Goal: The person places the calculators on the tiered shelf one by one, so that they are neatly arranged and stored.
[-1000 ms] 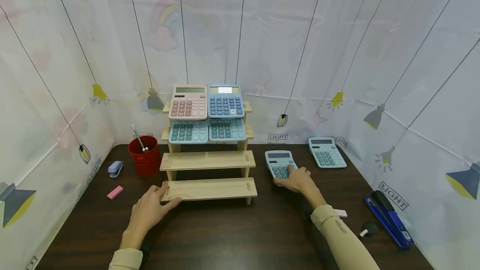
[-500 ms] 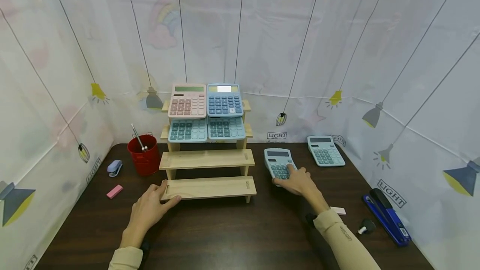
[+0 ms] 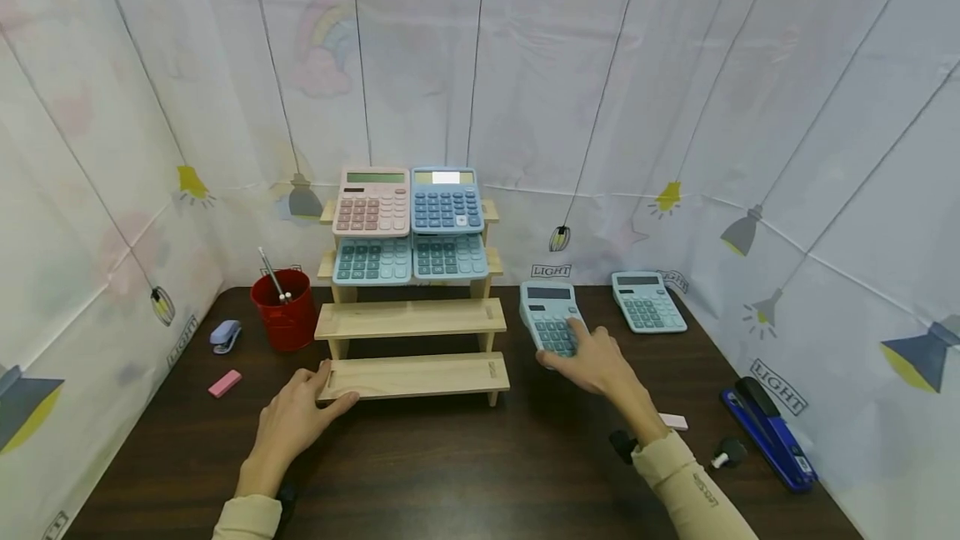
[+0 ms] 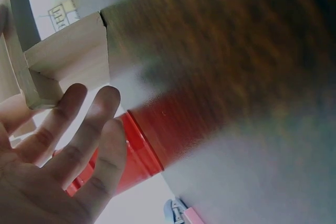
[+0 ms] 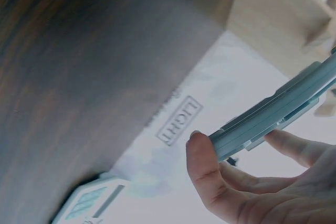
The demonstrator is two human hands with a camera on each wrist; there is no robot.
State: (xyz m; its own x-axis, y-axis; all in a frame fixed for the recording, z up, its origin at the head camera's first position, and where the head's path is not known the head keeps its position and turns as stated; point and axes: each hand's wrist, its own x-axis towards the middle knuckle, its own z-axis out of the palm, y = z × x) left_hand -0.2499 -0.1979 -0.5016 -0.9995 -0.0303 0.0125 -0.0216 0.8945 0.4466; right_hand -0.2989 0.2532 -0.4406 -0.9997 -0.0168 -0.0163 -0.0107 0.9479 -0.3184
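My right hand point(image 3: 596, 358) grips a light teal calculator point(image 3: 550, 315) at its near end, thumb and fingers on its sides and face. In the right wrist view the calculator point(image 5: 273, 111) shows edge-on, raised off the dark table. My left hand point(image 3: 292, 419) holds the left end of the lowest step of a wooden stepped rack point(image 3: 420, 376), its thumb along the front edge. From the left wrist view, the other fingers point(image 4: 84, 137) spread beside the board's end. A pink calculator point(image 3: 372, 202) and a blue calculator point(image 3: 447, 201) sit on the top step, two teal calculators point(image 3: 373, 262) below them.
Another teal calculator point(image 3: 649, 302) lies at the back right. A red bucket point(image 3: 285, 311) with pens, a small stapler point(image 3: 225, 336) and a pink eraser point(image 3: 224, 383) are at the left. A blue stapler point(image 3: 770, 436) lies along the right edge.
My right hand has lifted the teal calculator from the table, raising it slightly and shifting it left. The left hand stays on the rack.
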